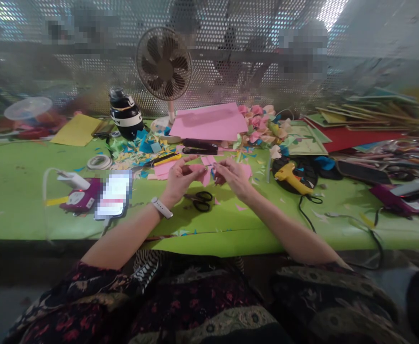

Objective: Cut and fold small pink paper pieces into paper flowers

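Between my two hands is a small piece of pink paper [205, 177], above the green tabletop. My left hand [179, 180], with a white band on the wrist, pinches it from the left. The fingers of my right hand [232, 177] are drawn together at its right side; a small bluish bit shows at the fingertips, too small to name. Black-handled scissors [201, 200] lie just below the hands. More pink paper [245, 171] is partly hidden behind my right hand. A yellow cutter knife [166, 159] and a black stapler [199, 146] lie beyond.
A fan [165, 62] and a dark bottle [126, 114] stand at the back. Paper flowers [261, 122] are heaped near a pink sheet [209, 120]. On the right lies a yellow glue gun [291, 177] with a cord. A phone [113, 195] and tape roll [99, 162] are left.
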{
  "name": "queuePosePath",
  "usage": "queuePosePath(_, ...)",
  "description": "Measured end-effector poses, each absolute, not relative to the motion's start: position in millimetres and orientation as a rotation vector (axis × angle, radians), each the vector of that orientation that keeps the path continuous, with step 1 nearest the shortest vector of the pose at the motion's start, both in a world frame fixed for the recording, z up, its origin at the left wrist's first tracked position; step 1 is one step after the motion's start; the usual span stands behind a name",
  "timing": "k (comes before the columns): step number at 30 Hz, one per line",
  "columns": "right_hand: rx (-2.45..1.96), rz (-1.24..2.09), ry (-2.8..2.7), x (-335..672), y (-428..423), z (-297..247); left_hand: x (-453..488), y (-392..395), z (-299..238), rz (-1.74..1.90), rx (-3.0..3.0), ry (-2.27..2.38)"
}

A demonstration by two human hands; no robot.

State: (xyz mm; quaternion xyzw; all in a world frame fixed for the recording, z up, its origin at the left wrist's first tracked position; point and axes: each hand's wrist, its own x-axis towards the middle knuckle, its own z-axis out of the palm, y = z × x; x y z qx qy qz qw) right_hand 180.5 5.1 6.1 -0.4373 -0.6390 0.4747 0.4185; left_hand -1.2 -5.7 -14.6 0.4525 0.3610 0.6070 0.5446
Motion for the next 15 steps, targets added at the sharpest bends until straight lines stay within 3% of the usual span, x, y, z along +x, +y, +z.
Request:
queuePosePath(4, -1.054, 1.183, -1.682, 180, 10, 2, -1, -6, -14, 1.386, 1.116, 0.881)
queuePosePath(10, -1.351, 0.841, -1.843, 188, 16, 5, -2, -5, -12, 1.455, 1.119, 0.919)
queuePosePath(15, -1.049, 1.205, -1.785, 177, 3, 3, 0, -7, -13, 1.463, 1.116, 0.908)
